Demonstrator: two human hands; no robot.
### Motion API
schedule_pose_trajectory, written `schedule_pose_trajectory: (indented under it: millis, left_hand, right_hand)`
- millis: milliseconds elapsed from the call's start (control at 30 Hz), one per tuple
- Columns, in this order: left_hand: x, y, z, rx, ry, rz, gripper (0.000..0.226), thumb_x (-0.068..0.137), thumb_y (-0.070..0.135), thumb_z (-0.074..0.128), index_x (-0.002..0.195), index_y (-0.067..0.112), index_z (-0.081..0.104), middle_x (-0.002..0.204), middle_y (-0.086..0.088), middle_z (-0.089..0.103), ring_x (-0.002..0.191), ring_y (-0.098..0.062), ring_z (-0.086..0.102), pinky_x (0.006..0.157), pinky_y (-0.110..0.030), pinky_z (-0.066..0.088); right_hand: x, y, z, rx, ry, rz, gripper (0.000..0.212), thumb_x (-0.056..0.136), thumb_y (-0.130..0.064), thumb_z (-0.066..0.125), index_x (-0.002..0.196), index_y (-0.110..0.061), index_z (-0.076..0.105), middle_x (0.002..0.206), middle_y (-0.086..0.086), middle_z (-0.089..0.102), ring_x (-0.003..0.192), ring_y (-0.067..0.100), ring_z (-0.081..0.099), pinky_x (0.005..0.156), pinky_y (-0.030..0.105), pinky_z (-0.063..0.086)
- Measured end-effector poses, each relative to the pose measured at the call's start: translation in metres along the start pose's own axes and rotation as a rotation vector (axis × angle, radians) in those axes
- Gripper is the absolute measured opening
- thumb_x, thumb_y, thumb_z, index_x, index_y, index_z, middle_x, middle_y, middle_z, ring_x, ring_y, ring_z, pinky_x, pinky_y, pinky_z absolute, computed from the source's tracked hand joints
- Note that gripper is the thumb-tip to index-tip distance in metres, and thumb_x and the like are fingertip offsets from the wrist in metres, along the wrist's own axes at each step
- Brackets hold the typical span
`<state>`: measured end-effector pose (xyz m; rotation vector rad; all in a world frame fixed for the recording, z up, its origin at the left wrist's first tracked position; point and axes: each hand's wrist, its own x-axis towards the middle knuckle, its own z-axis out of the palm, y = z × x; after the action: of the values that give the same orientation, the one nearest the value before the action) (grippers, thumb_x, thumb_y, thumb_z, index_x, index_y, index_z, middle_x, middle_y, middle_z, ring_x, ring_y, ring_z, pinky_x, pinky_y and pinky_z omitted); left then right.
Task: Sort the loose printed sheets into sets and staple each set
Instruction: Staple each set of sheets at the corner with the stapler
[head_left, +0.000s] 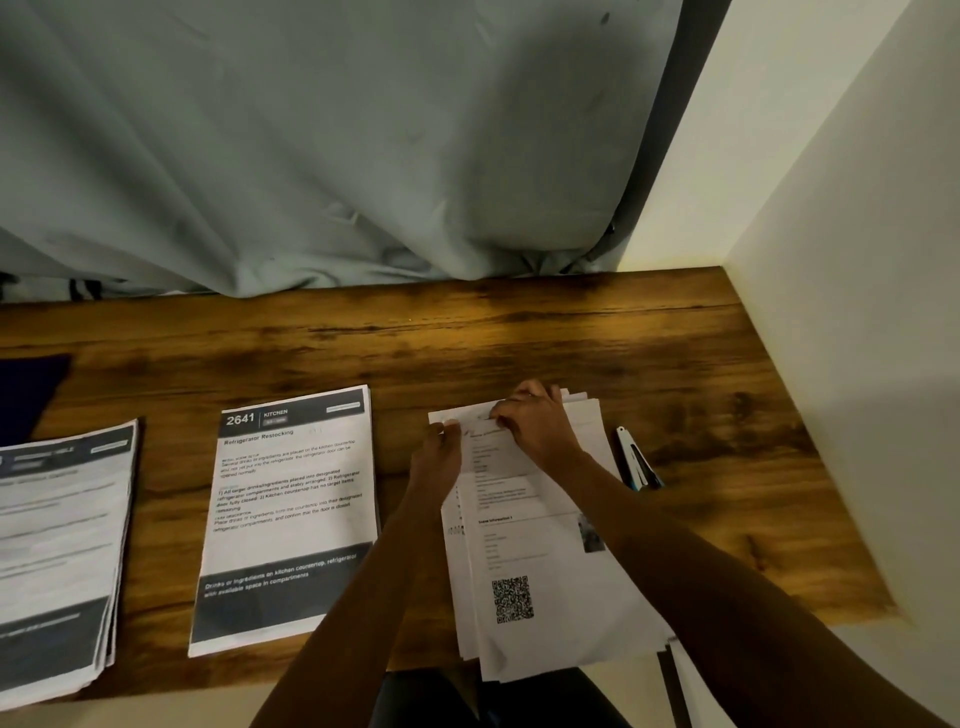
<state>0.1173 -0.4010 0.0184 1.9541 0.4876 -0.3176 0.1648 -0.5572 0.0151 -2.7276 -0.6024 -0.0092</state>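
Looks about midway through the sorting, judging only by the layout. Shows three piles on the wooden tabletop (571, 338): at the far left a thick fanned stack of dark-headed sheets (57, 545), in the middle a squared stack headed "Refrigerator Restocking" (291, 519), and at the right, under both arms, a loose uneven pile of QR-code sheets (545, 597) overhanging the near edge. Suggests two kinds already gathered and the right pile not yet squared or divided. Cannot tell whether either squared stack carries a staple; too small to see. Leaves the stapling apparently undone, with what looks like a small stapler (636, 460) lying untouched just beside the right pile, toward the wall. As for the grip: finds the left-hand grip (439, 452) nearly closed, thumb and fingertips pinching the upper left corner of the top sheet (493, 467), that corner raised a little off the pile. Finds the right-hand grip (535, 421) with fingers curled over the far edge of the same sheet, seemingly pinching it there, palm down on the pile. Reads as peeling or checking one page rather than lifting the whole pile.
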Motion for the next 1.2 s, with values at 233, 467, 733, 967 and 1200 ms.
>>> schedule_pose_trajectory:
  millis: [233,467,733,967,1200]
  left_hand:
    - [0.011,0.004,0.005,0.023,-0.005,-0.097,0.037,0.101,0.037,0.034,0.118,0.009,0.050,0.116,-0.012,0.058,0.099,-0.025,0.057,0.081,-0.035,0.047]
    - [0.014,-0.001,0.003,0.147,-0.029,-0.015,0.030,0.099,0.024,0.045,0.124,0.010,0.054,0.119,-0.008,0.060,0.106,-0.025,0.060,0.084,-0.030,0.050]
    - [0.010,-0.007,-0.003,0.176,0.053,0.124,0.020,0.097,0.019,0.049,0.103,0.008,0.065,0.094,-0.007,0.068,0.081,-0.014,0.063,0.062,-0.017,0.046]
    - [0.016,-0.009,-0.006,0.019,0.047,0.049,0.019,0.095,0.020,0.053,0.100,0.008,0.067,0.094,-0.009,0.070,0.087,-0.021,0.068,0.075,-0.033,0.058]
    - [0.017,-0.012,-0.008,-0.177,0.030,-0.013,0.011,0.091,0.018,0.060,0.090,0.014,0.070,0.088,-0.007,0.072,0.082,-0.022,0.070,0.080,-0.044,0.058]
  right_hand:
    - [0.006,0.001,0.002,0.038,-0.070,0.075,0.023,0.094,-0.021,0.048,0.108,-0.018,0.066,0.112,0.000,0.063,0.117,0.021,0.038,0.094,0.034,0.021]
    - [0.006,0.003,0.006,0.060,-0.033,0.120,0.021,0.092,-0.021,0.052,0.106,-0.020,0.068,0.109,0.000,0.066,0.116,0.022,0.041,0.096,0.038,0.023]
    - [0.007,0.001,0.010,0.146,0.020,0.139,0.020,0.092,-0.019,0.053,0.104,-0.021,0.069,0.108,-0.003,0.067,0.114,0.023,0.043,0.093,0.037,0.026]
    - [0.004,0.001,0.011,0.232,0.052,0.102,0.024,0.092,-0.021,0.053,0.110,-0.019,0.068,0.108,0.000,0.067,0.113,0.023,0.045,0.088,0.033,0.027]
    - [-0.001,-0.008,0.014,0.284,0.060,0.079,0.038,0.090,-0.036,0.045,0.118,-0.019,0.065,0.115,0.002,0.067,0.118,0.027,0.048,0.095,0.039,0.032]
